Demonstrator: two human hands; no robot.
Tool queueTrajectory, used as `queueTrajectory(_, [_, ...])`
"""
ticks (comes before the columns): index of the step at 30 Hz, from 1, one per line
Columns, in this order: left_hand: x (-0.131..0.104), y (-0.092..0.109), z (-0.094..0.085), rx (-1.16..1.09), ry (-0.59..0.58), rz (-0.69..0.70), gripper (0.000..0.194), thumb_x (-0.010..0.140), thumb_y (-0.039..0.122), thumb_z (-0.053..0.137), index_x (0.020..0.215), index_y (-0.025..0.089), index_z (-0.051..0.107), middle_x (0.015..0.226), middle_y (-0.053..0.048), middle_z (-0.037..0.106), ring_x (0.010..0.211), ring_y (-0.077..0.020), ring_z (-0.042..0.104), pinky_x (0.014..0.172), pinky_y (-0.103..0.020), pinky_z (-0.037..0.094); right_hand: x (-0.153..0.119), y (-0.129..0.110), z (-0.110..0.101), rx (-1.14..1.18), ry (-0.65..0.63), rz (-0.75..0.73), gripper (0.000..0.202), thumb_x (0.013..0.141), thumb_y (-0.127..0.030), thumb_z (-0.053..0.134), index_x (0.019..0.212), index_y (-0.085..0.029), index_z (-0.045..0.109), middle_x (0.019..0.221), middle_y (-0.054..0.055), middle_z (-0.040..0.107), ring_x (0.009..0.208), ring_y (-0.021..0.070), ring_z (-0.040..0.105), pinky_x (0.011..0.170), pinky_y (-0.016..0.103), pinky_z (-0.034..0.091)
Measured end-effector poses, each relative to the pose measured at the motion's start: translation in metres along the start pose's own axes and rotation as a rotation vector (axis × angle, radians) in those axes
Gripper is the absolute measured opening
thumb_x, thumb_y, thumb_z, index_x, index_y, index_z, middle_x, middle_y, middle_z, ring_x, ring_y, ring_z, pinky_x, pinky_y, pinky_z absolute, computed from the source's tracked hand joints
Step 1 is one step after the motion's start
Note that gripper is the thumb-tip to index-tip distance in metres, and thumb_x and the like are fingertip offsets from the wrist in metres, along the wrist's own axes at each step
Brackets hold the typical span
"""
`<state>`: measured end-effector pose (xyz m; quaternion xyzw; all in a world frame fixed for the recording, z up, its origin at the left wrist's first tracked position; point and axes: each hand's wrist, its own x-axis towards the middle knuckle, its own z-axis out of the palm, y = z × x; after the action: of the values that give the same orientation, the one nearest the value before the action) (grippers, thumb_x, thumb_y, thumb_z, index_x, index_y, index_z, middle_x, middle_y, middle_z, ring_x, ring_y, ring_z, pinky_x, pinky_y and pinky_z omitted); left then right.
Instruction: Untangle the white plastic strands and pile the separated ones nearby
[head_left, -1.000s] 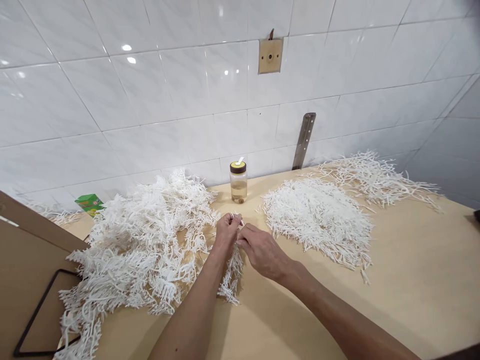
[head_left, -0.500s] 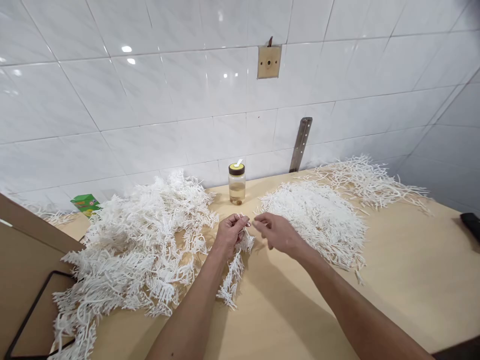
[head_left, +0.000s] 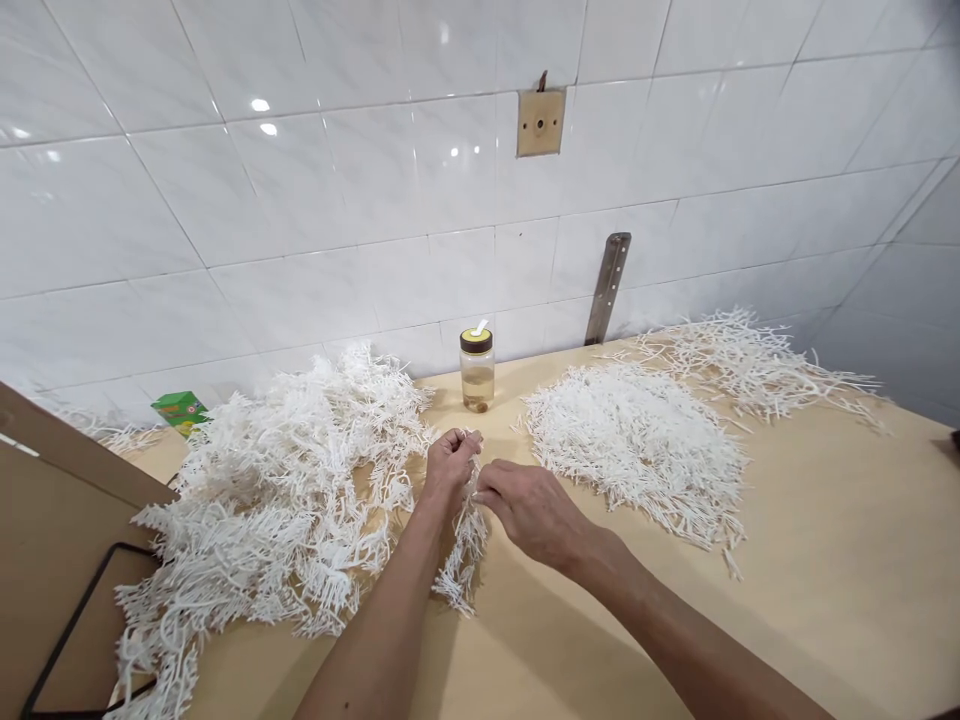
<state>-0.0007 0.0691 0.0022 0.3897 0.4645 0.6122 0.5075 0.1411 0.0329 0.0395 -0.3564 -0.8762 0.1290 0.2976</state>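
Observation:
My left hand (head_left: 451,462) is closed, its thumb and fingers pinching the upper end of a white fringed strand (head_left: 466,550). The strand hangs down from it, and its lower end reaches the table. Close by on the right, my right hand (head_left: 529,505) has its thumb and forefinger pinched together at the edge of the same strand, just below my left hand. Left of my hands spreads a big heap of similar white fringed strands (head_left: 277,500). To the right lies a pile of short, loose white pieces (head_left: 637,440).
Behind my hands a lidded jar of yellowish liquid (head_left: 478,385) stands on the wooden table (head_left: 817,560). Longer white strands (head_left: 757,365) lie at the back right. A green box (head_left: 178,410), a brown panel (head_left: 67,560) and a black metal frame (head_left: 71,625) are on the left.
My right hand has moved down and left, from beside my left fingertips to the hanging strand, and its fingers have closed there. My left hand keeps its grip.

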Motion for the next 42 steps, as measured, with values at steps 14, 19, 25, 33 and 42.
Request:
queueTrajectory(14, [-0.012, 0.028, 0.008, -0.167, -0.184, -0.128, 0.046, 0.064, 0.048, 0.083, 0.089, 0.013, 0.071, 0.071, 0.0, 0.061, 0.046, -0.0033, 0.047, 0.042, -0.018, 0.027, 0.002, 0.077, -0.063, 0.039, 0.187, 0.555, 0.031, 0.091, -0.031, 0.051, 0.114, -0.014, 0.063, 0.101, 0.015, 0.069, 0.082, 0.0232, 0.066, 0.067, 0.034, 0.05])
queueTrajectory(19, [-0.01, 0.028, 0.011, -0.204, -0.108, -0.087, 0.047, 0.061, 0.047, 0.085, 0.089, 0.012, 0.069, 0.075, -0.003, 0.065, 0.05, -0.0066, 0.052, 0.046, -0.02, 0.036, 0.002, 0.037, -0.032, 0.513, -0.078, 0.335, 0.034, 0.09, -0.044, 0.052, 0.111, -0.02, 0.066, 0.095, 0.006, 0.07, 0.057, 0.0112, 0.057, 0.048, 0.024, 0.044])
queueTrajectory(25, [-0.01, 0.026, 0.011, -0.178, -0.116, -0.05, 0.043, 0.064, 0.044, 0.083, 0.089, 0.012, 0.07, 0.076, -0.004, 0.065, 0.055, -0.0081, 0.055, 0.05, -0.022, 0.037, 0.007, 0.044, -0.013, 0.621, 0.034, 0.435, 0.029, 0.083, -0.047, 0.06, 0.077, -0.018, 0.063, 0.062, -0.003, 0.053, 0.048, 0.0084, 0.045, 0.042, 0.021, 0.037])
queueTrajectory(33, [-0.013, 0.023, 0.005, 0.059, -0.284, -0.076, 0.033, 0.063, 0.04, 0.082, 0.075, 0.012, 0.068, 0.053, 0.004, 0.048, 0.049, -0.0066, 0.04, 0.049, -0.022, 0.027, 0.004, 0.054, -0.001, 0.954, 0.051, 0.484, 0.043, 0.077, -0.06, 0.065, 0.075, -0.017, 0.058, 0.06, -0.004, 0.049, 0.048, 0.0088, 0.045, 0.044, 0.023, 0.042])
queueTrajectory(42, [-0.011, 0.018, 0.008, 0.42, -0.102, 0.168, 0.017, 0.073, 0.032, 0.07, 0.068, 0.015, 0.071, 0.06, 0.0, 0.059, 0.056, -0.012, 0.047, 0.055, -0.024, 0.034, 0.005, 0.042, -0.009, 0.379, 0.246, 0.482, 0.037, 0.088, -0.055, 0.052, 0.078, -0.02, 0.06, 0.064, 0.0, 0.059, 0.055, 0.0148, 0.055, 0.051, 0.027, 0.043])
